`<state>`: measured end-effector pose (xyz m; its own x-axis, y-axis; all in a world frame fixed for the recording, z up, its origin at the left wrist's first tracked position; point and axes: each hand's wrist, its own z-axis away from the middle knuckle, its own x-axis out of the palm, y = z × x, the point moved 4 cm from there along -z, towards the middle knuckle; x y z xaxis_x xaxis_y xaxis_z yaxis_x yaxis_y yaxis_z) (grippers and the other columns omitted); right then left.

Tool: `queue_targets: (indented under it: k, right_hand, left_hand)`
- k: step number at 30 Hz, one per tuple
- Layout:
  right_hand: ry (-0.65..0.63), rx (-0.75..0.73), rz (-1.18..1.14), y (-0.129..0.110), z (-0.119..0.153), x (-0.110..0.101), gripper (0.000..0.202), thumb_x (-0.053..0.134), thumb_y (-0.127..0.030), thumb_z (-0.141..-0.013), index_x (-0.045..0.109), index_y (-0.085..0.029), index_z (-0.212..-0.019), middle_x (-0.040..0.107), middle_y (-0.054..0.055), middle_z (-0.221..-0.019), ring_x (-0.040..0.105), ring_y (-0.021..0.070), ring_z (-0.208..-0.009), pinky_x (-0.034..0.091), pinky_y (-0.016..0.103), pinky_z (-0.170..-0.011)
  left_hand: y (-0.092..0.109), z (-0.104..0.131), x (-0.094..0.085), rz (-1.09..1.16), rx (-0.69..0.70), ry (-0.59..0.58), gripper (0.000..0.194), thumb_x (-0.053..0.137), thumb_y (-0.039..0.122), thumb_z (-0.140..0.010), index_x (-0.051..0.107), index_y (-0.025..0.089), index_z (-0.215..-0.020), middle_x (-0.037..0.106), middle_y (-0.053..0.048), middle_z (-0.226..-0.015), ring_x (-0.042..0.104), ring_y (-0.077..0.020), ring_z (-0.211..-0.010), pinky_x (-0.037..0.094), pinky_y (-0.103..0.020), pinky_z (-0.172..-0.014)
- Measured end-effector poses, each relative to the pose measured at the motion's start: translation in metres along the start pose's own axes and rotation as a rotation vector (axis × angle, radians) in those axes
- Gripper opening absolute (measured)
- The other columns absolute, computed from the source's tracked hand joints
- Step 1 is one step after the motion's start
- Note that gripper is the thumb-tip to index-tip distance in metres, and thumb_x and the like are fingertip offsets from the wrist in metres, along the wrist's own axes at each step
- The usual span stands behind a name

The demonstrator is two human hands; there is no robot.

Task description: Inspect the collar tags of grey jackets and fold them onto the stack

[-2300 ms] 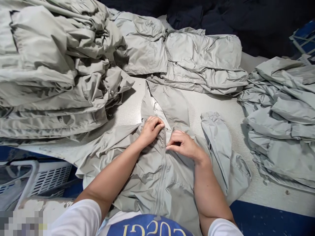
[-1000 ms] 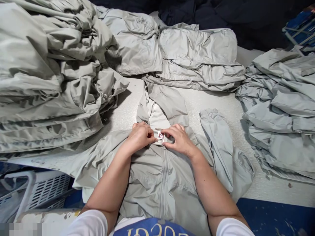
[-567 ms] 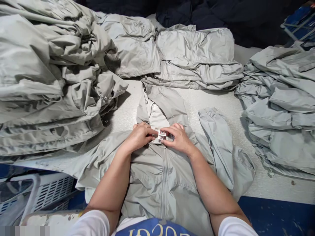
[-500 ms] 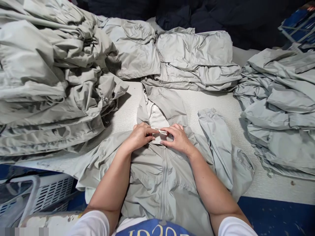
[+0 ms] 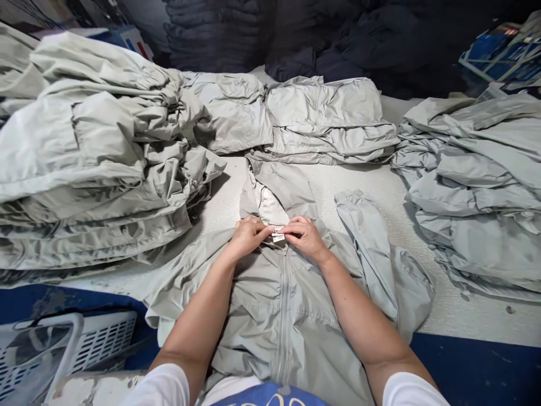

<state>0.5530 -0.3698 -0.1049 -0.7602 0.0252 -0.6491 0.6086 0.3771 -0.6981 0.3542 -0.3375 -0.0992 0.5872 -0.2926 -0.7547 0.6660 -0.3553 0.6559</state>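
A light grey hooded jacket (image 5: 253,304) lies front up on the table, its front zipper (image 5: 284,304) running down the middle. Its hood (image 5: 291,183) is spread away from me, and one sleeve (image 5: 376,254) is bent up at the right. At the neck opening, a small white label (image 5: 278,235) shows between my fingers. My left hand (image 5: 251,234) pinches the label's left side with thumb and forefinger. Close beside it, my right hand (image 5: 305,237) pinches the right side. The print on the label is too small to read.
Tall piles of grey garments stand at the left (image 5: 84,169) and right (image 5: 477,192). Folded grey jackets (image 5: 325,107) lie along the back, before dark stacked cloth (image 5: 220,34). A white plastic basket (image 5: 105,338) sits below the table (image 5: 490,321) at lower left.
The label has turned from edge-on to face me, and both hands have closed in on it. My view has tilted up slightly, showing more of the dark stacks behind.
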Motion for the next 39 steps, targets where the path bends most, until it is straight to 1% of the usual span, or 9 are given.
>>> queue_targets:
  k: [4, 8, 12, 15, 19, 28, 31, 35, 39]
  right_hand:
    - [-0.003, 0.042, -0.046, -0.004, 0.003, -0.002, 0.023, 0.074, -0.013, -0.083, 0.085, -0.029, -0.094, 0.077, 0.003, -0.092, 0.067, 0.0224, -0.100, 0.046, 0.041, -0.100]
    - [0.013, 0.128, -0.147, -0.009, 0.003, -0.009, 0.012, 0.072, -0.031, -0.093, 0.082, -0.023, -0.096, 0.073, 0.004, -0.091, 0.066, 0.0195, -0.087, 0.050, 0.034, -0.084]
    - [0.004, 0.093, -0.115, -0.011, 0.000, -0.008, 0.044, 0.057, -0.048, -0.105, 0.075, -0.022, -0.074, 0.069, 0.005, -0.081, 0.059, 0.0204, -0.086, 0.046, 0.036, -0.084]
    - [-0.013, 0.073, -0.097, -0.011, -0.002, -0.001, 0.045, 0.061, -0.054, -0.102, 0.076, -0.023, -0.073, 0.069, 0.005, -0.084, 0.056, 0.0213, -0.089, 0.045, 0.037, -0.086]
    - [0.028, 0.158, -0.195, -0.009, -0.001, 0.001, 0.041, 0.070, -0.059, -0.095, 0.076, -0.023, -0.076, 0.069, 0.005, -0.085, 0.057, 0.0210, -0.090, 0.045, 0.036, -0.085]
    - [0.018, 0.196, -0.277, -0.008, -0.003, -0.001, 0.041, 0.074, -0.056, -0.091, 0.069, -0.022, -0.068, 0.067, 0.004, -0.085, 0.060, 0.0203, -0.089, 0.046, 0.036, -0.087]
    - [0.007, 0.192, -0.246, -0.003, -0.004, -0.005, 0.037, 0.076, -0.053, -0.089, 0.070, -0.022, -0.070, 0.068, 0.004, -0.087, 0.060, 0.0206, -0.090, 0.047, 0.036, -0.087]
    - [-0.059, 0.262, -0.252, 0.005, -0.003, -0.021, 0.030, 0.087, -0.046, -0.077, 0.076, -0.023, -0.092, 0.071, 0.004, -0.099, 0.064, 0.0212, -0.093, 0.049, 0.035, -0.088]
    - [-0.115, 0.341, -0.255, 0.010, 0.005, -0.040, 0.040, 0.084, -0.032, -0.075, 0.075, -0.025, -0.113, 0.074, 0.004, -0.108, 0.065, 0.0221, -0.097, 0.049, 0.035, -0.089]
  left_hand:
    - [0.001, 0.003, 0.010, 0.076, -0.081, 0.081, 0.021, 0.069, 0.040, -0.095, 0.084, 0.027, -0.088, 0.075, -0.004, -0.091, 0.060, -0.0245, -0.102, 0.042, -0.043, -0.099]
    - [-0.004, -0.001, 0.013, 0.241, -0.080, 0.116, 0.018, 0.073, 0.036, -0.092, 0.082, 0.025, -0.081, 0.073, -0.003, -0.086, 0.062, -0.0211, -0.096, 0.045, -0.036, -0.094]
    - [-0.008, -0.004, 0.011, 0.348, -0.058, 0.141, 0.025, 0.072, 0.037, -0.092, 0.077, 0.023, -0.073, 0.070, -0.001, -0.081, 0.062, -0.0191, -0.090, 0.045, -0.034, -0.090]
    - [-0.006, -0.003, 0.008, 0.380, -0.038, 0.127, 0.027, 0.072, 0.038, -0.093, 0.075, 0.023, -0.070, 0.068, -0.001, -0.078, 0.062, -0.0186, -0.087, 0.045, -0.032, -0.087]
    - [0.000, -0.001, 0.002, 0.406, 0.004, 0.088, 0.028, 0.072, 0.038, -0.093, 0.074, 0.022, -0.071, 0.069, -0.001, -0.080, 0.062, -0.0186, -0.087, 0.046, -0.032, -0.087]
    - [0.002, -0.001, 0.000, 0.416, 0.034, 0.016, 0.036, 0.069, 0.045, -0.095, 0.072, 0.021, -0.068, 0.068, -0.002, -0.079, 0.060, -0.0187, -0.086, 0.045, -0.033, -0.089]
    - [-0.006, 0.000, -0.007, 0.490, 0.058, -0.063, 0.031, 0.070, 0.048, -0.094, 0.078, 0.022, -0.079, 0.071, -0.004, -0.088, 0.063, -0.0204, -0.092, 0.047, -0.035, -0.094]
    - [-0.014, 0.004, -0.016, 0.413, 0.135, -0.129, 0.033, 0.086, 0.046, -0.080, 0.082, 0.028, -0.107, 0.073, -0.007, -0.114, 0.061, -0.0270, -0.116, 0.046, -0.040, -0.105]
    - [-0.016, 0.001, -0.016, 0.312, 0.196, -0.069, 0.010, 0.081, 0.036, -0.086, 0.083, 0.026, -0.088, 0.076, -0.006, -0.100, 0.064, -0.0256, -0.105, 0.047, -0.041, -0.100]
